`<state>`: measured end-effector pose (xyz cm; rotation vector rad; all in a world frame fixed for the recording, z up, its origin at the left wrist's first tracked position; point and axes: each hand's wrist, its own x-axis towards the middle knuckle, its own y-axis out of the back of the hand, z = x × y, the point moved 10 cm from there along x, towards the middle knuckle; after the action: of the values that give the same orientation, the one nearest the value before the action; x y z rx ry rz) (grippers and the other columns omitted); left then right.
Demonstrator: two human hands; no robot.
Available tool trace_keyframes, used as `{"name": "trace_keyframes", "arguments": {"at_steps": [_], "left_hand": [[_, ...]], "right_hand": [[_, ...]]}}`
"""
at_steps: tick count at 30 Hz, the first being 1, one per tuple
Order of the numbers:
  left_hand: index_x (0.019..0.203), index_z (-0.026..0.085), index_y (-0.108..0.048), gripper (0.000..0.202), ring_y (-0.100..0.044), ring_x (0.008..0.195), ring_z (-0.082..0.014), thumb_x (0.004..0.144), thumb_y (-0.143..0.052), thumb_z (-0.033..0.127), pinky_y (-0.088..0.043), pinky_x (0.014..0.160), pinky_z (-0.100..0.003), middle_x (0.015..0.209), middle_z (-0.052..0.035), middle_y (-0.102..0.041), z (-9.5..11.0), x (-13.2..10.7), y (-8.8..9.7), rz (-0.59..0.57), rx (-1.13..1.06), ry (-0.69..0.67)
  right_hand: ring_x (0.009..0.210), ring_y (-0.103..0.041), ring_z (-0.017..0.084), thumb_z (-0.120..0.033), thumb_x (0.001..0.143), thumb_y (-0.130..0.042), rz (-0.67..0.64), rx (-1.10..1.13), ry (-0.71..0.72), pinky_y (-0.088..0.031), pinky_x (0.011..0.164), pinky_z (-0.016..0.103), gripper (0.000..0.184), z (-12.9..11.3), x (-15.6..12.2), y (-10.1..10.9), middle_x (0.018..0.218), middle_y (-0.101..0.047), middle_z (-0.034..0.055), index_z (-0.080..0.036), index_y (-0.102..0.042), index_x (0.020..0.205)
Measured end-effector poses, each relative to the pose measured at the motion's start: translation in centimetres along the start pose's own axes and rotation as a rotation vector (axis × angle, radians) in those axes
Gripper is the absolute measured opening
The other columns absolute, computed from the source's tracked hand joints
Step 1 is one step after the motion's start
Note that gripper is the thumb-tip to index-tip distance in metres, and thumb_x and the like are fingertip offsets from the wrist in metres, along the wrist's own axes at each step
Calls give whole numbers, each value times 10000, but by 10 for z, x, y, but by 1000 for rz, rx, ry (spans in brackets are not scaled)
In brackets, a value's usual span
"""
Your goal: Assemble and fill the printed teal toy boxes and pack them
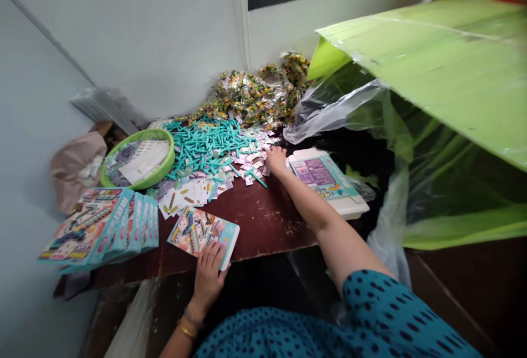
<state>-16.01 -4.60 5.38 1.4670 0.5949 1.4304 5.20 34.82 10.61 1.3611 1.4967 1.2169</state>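
Observation:
My left hand [209, 275] grips the near edge of a flat printed cardboard box [201, 226], fingers on its upper face and thumb by its white side. Reaching far across the table, my right hand [276, 160] has its fingers bent down at the edge of a heap of small pink-and-white packets [251, 163]. What they hold, if anything, is hidden. Teal plastic sticks [206, 141] lie piled to the left of that hand. Just right of it is another box [325, 177], lying flat with purple and teal print. Printed cards [191, 196] spread beyond the left-hand box.
Stacked printed boxes [102, 226] fan out at the left edge. Behind them stands a green round basket [164, 168] with papers and packets. Clear bags of colourful pieces [251, 94] lean on the wall. A large green sheet with plastic film [432, 72] overhangs the right side.

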Motion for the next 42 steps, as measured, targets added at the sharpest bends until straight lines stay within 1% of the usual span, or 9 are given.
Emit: {"name": "trace_keyframes", "arguments": {"at_steps": [5,9,14,18,21,25,32,37,42], "left_hand": [[1538,206,-466,651,-482,1435,-366,942,-677,359,-345,1198,-563,1515,-161,-558,-10,18,-4,-18,-54,134],[1475,262,-542,549,-424,1486,-348,956,-651,404,-323,1229,-575,1555,-131,-515,6,37,-13,-50,-524,294],[1426,249,-570,573,-656,1244,-293,925,-673,508,-499,1095,-468,1386,-148,-647,38,57,-83,-156,-1548,790],[1230,195,-664,452,-719,1037,-203,839,-794,382,-574,900,-309,1145,-111,-738,34,73,-123,6,-1910,1132],[1087,161,-685,413,-693,761,-130,749,-867,313,-529,648,-204,924,-64,-736,26,79,-134,-1,-1893,1178],[1072,156,-655,567,-472,479,-36,665,-917,451,-276,410,-137,787,-11,-685,27,76,-131,-66,-1804,1138],[972,183,-593,599,-461,485,-37,615,-932,526,-278,421,-139,768,9,-673,20,68,-123,133,-1743,1202],[1057,199,-632,519,-611,621,-87,689,-920,425,-469,565,-183,888,-33,-732,23,80,-127,142,-1828,1247],[1114,209,-690,396,-694,1135,-240,878,-732,524,-568,959,-372,1234,-114,-724,25,117,-136,184,-2066,1199]], "right_hand": [[1102,-657,305,-241,997,-498,-151,131,31,-485,950,404,324,-38,-71,-42,1220,-688,188,-164,-660,1267],[1036,-709,312,-190,983,-450,-154,281,-20,-556,895,430,352,-25,-118,-54,1207,-695,219,-117,-631,1275],[666,-727,189,-266,961,-490,-223,570,85,-608,606,334,254,-22,-190,-44,853,-764,17,-269,-711,1088],[776,-752,167,-356,903,-669,-281,678,347,-609,704,298,115,-58,-246,-24,886,-783,-74,-392,-751,975],[854,-753,153,-409,968,-631,-208,495,383,-577,765,248,143,-49,-208,9,937,-788,-95,-367,-767,959],[1108,-692,209,-289,1046,-512,-7,231,100,-537,946,304,260,13,-71,61,1214,-743,66,-208,-722,1177],[1130,-654,245,-405,977,-671,30,153,-69,-580,956,469,415,58,47,59,1310,-628,113,-154,-610,1303],[1104,-677,183,-186,1020,-504,107,286,61,-539,1003,356,361,25,38,61,1265,-695,89,-184,-608,1365],[864,-726,175,-198,920,-596,-71,566,545,-597,782,293,256,-68,-100,11,982,-781,-9,-301,-783,1062]]}}
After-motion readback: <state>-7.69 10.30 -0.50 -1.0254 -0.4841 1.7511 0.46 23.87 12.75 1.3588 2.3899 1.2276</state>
